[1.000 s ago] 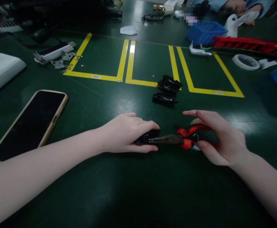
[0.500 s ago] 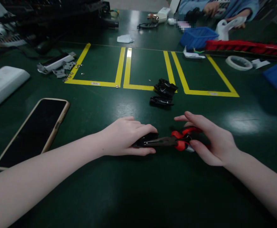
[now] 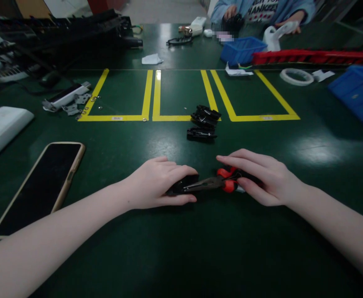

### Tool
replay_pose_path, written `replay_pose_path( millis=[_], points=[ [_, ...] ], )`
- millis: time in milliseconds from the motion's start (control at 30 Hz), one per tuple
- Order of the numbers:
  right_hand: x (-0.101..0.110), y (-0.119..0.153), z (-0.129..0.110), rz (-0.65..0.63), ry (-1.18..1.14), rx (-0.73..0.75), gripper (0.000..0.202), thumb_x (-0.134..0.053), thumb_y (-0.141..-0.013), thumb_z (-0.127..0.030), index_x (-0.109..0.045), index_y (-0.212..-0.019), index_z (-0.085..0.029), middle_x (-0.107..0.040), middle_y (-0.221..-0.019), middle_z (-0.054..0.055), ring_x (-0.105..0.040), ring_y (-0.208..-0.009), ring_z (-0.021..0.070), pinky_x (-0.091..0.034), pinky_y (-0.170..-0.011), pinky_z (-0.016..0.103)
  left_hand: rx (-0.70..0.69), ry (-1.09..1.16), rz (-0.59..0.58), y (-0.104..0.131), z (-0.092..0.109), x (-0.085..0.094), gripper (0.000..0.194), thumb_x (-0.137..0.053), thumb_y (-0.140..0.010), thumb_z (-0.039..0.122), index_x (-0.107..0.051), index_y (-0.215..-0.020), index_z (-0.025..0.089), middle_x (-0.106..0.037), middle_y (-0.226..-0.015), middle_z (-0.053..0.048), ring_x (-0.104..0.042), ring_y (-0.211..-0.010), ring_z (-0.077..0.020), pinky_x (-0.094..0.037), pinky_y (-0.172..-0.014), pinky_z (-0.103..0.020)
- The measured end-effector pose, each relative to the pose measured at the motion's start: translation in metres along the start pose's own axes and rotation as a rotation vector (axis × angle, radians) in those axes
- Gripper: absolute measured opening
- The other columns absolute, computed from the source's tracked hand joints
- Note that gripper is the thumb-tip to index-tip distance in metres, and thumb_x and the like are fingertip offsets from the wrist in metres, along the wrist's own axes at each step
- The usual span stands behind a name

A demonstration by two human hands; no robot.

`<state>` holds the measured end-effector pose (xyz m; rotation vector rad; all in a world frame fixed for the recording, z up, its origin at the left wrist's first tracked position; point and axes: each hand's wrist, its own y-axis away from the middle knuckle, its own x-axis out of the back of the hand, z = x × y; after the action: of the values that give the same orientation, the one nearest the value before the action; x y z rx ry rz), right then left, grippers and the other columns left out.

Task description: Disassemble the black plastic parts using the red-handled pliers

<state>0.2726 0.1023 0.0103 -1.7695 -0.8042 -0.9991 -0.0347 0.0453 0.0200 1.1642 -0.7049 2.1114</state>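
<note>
My left hand (image 3: 161,182) is closed around a black plastic part (image 3: 177,188), most of it hidden under the fingers. Long-nosed pliers (image 3: 208,183) with red and black handles reach their jaws to that part, between my left thumb and fingers. Whether the jaws grip the part I cannot make out. My right hand (image 3: 262,176) holds the pliers by the handles, thumb on the near side and fingers over the far side. Just beyond the hands lie several similar black plastic parts (image 3: 202,133), partly on the yellow tape.
A phone (image 3: 41,186) lies left beside my forearm. Yellow tape frames (image 3: 113,118) mark the green table. Metal brackets (image 3: 72,108) and small rings sit at left. Blue bins (image 3: 358,93), a tape roll (image 3: 296,77) and a red strip (image 3: 312,57) are at right. Another person (image 3: 262,14) sits opposite.
My right hand's fingers have closed in over the plier handles, which are nearer together. The whole view has shifted a little; my left hand keeps its hold.
</note>
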Motion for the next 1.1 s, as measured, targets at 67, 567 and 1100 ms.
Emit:
replay_pose_path(
  millis=[67, 567, 1100],
  points=[
    [-0.0005, -0.0008, 0.0003, -0.008, 0.020, 0.025, 0.040, -0.045, -0.100, -0.025, -0.057, -0.137, -0.017, -0.067, -0.110, 0.011, -0.068, -0.088, 0.0175, -0.058, -0.068, 0.028, 0.003, -0.008, -0.024, -0.0006, 0.0006, 0.0010, 0.043, -0.060, -0.102, 0.049, -0.061, -0.129, 0.016, -0.077, -0.109, -0.006, -0.070, -0.084, -0.0164, -0.048, -0.077, -0.030],
    [0.0016, -0.0001, 0.0046, 0.020, 0.031, -0.004, 0.031, -0.051, -0.098, -0.032, -0.062, -0.124, -0.019, -0.067, -0.107, 0.010, -0.068, -0.088, 0.0192, -0.057, -0.067, 0.030, 0.020, 0.025, -0.034, -0.0011, 0.0000, 0.0017, 0.042, -0.062, -0.100, 0.047, -0.062, -0.128, 0.016, -0.077, -0.109, -0.005, -0.071, -0.086, -0.0166, -0.050, -0.079, -0.031],
    [0.0017, -0.0031, -0.0010, 0.009, -0.054, -0.010, 0.031, -0.050, -0.100, -0.033, -0.060, -0.125, -0.018, -0.065, -0.108, 0.010, -0.067, -0.089, 0.0177, -0.056, -0.067, 0.027, -0.018, -0.004, 0.008, 0.0012, -0.0008, -0.0012, 0.043, -0.065, -0.099, 0.046, -0.061, -0.128, 0.015, -0.076, -0.106, -0.003, -0.069, -0.084, -0.0158, -0.048, -0.076, -0.030]
  ],
)
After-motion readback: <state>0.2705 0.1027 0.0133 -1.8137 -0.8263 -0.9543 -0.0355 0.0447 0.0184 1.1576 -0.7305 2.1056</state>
